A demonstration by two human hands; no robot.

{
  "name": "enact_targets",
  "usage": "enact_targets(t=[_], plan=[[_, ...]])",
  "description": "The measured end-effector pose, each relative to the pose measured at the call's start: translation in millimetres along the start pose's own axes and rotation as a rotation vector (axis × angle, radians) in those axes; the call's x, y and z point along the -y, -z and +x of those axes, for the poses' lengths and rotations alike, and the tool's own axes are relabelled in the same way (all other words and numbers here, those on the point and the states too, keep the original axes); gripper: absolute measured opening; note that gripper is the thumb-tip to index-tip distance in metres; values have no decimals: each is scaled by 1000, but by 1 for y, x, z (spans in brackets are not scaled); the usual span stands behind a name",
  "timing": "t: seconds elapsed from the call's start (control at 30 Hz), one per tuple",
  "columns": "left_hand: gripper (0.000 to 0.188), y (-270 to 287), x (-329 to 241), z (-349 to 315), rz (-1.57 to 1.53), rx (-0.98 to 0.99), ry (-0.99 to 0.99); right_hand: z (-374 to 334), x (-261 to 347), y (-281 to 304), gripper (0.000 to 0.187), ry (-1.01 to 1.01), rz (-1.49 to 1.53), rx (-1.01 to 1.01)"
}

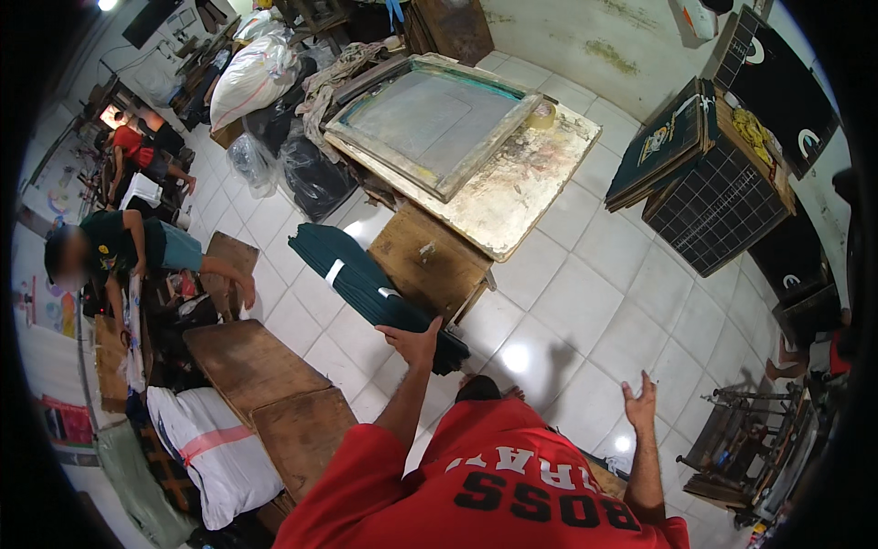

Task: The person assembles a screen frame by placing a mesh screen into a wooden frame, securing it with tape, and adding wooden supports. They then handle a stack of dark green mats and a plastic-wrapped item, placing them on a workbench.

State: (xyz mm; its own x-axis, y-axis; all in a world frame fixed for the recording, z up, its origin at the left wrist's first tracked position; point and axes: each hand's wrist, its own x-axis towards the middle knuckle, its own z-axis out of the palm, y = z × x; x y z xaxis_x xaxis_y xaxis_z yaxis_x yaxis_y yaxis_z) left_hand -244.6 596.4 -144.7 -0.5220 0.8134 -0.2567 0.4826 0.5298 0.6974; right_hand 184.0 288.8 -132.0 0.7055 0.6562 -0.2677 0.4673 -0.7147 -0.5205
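Note:
A thick bundle of folded dark green cloth point(343, 265), with white bands or tags on it, lies slantwise beside a low wooden bench point(425, 252). My left hand point(412, 346) grips the near part of this bundle, thumb and fingers apart across the fabric. What supports the bundle underneath is hidden. My right hand point(642, 403) is off to the right above the tiled floor, fingers spread, holding nothing.
A framed printing screen point(434, 119) rests on a stained white table point(540, 174) ahead, with a tape roll point(541, 114) near it. Black gridded boards point(718, 206) stand at the right. Metal racks point(750, 430) are lower right. Wooden boards point(256, 366), sacks point(215, 453) and a seated person point(128, 247) are left.

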Motion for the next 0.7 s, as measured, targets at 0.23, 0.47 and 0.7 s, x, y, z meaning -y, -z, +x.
enact_targets(t=[0.23,0.47,0.7], plan=[[132,-7,3,14,31,-3,-27,10,53,-52,82,123,78,449],[139,0,-20,-1,287,-121,-3,66,10,-55,75,-7,-42,632],[131,-31,-109,36,481,-281,-235,136,-59,-1,60,-557,341,422]])
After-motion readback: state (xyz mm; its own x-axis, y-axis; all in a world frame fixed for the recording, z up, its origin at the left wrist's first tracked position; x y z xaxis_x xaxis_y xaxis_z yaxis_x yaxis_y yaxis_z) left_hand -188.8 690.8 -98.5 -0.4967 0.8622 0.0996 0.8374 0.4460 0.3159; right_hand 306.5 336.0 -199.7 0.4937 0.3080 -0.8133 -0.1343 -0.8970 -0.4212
